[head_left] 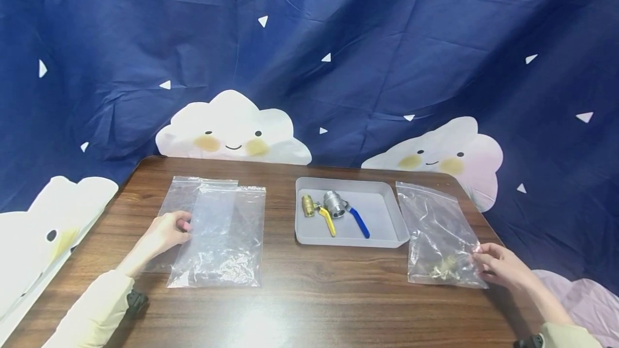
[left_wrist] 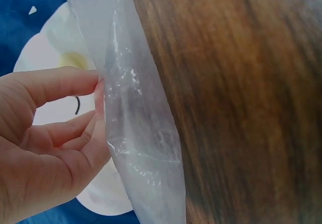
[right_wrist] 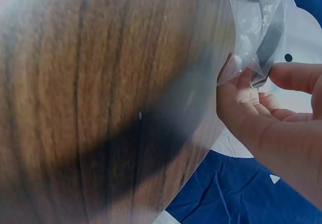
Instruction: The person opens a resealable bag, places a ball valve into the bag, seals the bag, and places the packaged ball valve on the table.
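At the left of the table in the head view, my left hand (head_left: 166, 231) pinches the left edge of a clear zip bag (head_left: 217, 254). The bag overlaps a second clear zip bag (head_left: 181, 193), and both look flat. In the left wrist view thumb and index finger meet at the plastic edge (left_wrist: 133, 98). On the far right, my right hand (head_left: 503, 265) pinches the right edge of another zip bag (head_left: 425, 219). Small brass-coloured pieces (head_left: 445, 268) lie in its lower part, their kind blurred by the plastic. The right wrist view shows that bag's crumpled edge (right_wrist: 249, 38) between thumb and fingers.
Between the bags stands a shallow translucent tray (head_left: 353, 242). It holds a brass ball valve (head_left: 308, 206) with a yellow lever and a silver ball valve (head_left: 333, 204) with a blue lever. A blue cloth (head_left: 338, 26) with clouds hangs behind the wooden table (head_left: 309, 294).
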`<state>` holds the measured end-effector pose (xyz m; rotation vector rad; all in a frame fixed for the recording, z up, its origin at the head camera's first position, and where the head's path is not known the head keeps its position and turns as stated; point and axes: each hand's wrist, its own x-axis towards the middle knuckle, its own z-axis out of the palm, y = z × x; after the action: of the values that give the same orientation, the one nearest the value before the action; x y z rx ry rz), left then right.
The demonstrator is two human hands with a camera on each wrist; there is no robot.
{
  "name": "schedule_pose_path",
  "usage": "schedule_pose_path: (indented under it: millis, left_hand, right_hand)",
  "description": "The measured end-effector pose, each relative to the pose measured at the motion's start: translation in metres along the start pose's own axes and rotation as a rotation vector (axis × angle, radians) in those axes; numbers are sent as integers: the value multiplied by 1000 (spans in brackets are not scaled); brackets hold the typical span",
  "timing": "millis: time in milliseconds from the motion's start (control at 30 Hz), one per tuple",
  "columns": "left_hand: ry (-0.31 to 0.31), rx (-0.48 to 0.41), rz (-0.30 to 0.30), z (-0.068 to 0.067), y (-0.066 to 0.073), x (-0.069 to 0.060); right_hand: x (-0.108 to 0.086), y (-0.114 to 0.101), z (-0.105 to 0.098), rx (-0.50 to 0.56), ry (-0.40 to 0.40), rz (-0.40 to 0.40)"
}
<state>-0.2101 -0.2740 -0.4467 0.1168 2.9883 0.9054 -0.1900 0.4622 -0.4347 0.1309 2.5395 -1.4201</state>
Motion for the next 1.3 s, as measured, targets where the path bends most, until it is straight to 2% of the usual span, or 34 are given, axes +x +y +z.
schedule_pose_path:
  millis: [233,400,900,1000,1133,1300]
  left_hand:
    - [-25,-9,-14,0,1,0]
    - [-15,-10,-3,0,0,0]
    - [-13,-22,3,3,1,2]
    - [-20,-35,1,4,1,2]
    - [-24,-37,-1,4,2,2]
    - [-26,-33,-4,4,2,2]
  right_hand:
    - [3,1,-5,-43,20,34]
    - [8,-4,-6,-41,21,40]
    - [16,-11,-5,-15,-55,-78]
    - [16,-12,-6,-85,-22,-77]
    - [15,-16,-7,-232,42,-36]
    - [17,-19,-8,-337,77,-36]
